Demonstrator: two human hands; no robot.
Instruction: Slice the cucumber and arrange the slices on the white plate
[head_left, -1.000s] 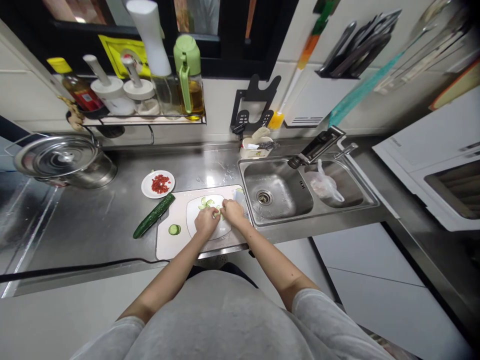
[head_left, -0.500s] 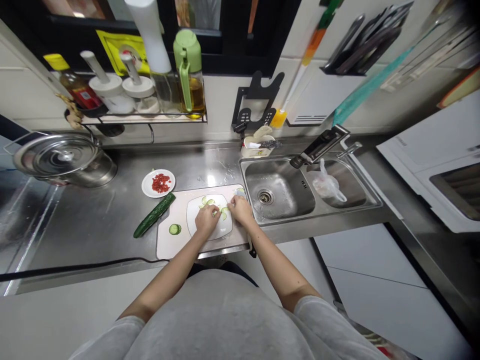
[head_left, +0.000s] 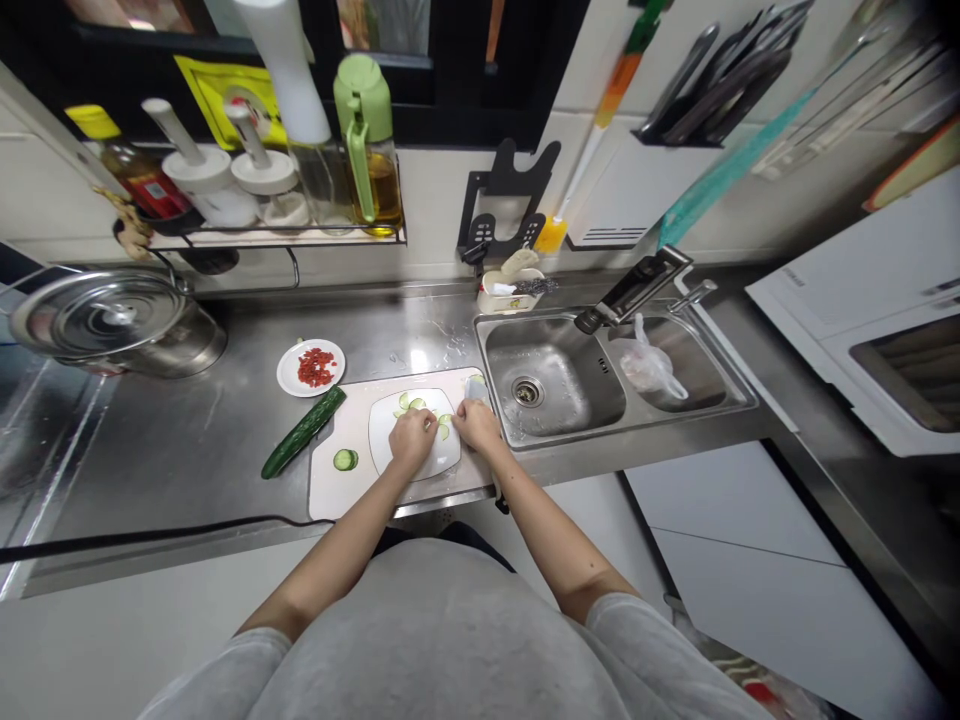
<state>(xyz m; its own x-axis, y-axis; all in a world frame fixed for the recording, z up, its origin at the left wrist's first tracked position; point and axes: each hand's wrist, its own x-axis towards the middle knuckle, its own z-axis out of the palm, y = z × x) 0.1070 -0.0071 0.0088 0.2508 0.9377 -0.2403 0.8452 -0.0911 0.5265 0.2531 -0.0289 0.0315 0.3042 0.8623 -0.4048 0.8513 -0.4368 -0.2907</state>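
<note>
A white squarish plate (head_left: 381,408) lies on a pale cutting board (head_left: 327,492), with several thin cucumber slices (head_left: 417,403) along its far side. My left hand (head_left: 412,437) is over the plate, thumb and fingers pinched together; whatever is between them is too small to make out. Just past the plate's right edge, my right hand (head_left: 478,426) has its fingertips closed near a slice, their contents hidden. Under that hand lies a knife (head_left: 475,386), partly covered by the wrist. A few stacked cucumber rounds (head_left: 345,460) sit on the board's left part.
Beside the board's left edge lies a long cucumber (head_left: 304,433), with a small plate (head_left: 285,374) of chopped red pieces behind it. To the right is a double sink (head_left: 555,390) holding a plastic bag (head_left: 651,362). A lidded steel pot (head_left: 176,345) stands far left.
The whole view has shifted slightly. Both hands stay pinched over and beside the plate, the right one perhaps a touch nearer its edge; the slices look nearly the same.
</note>
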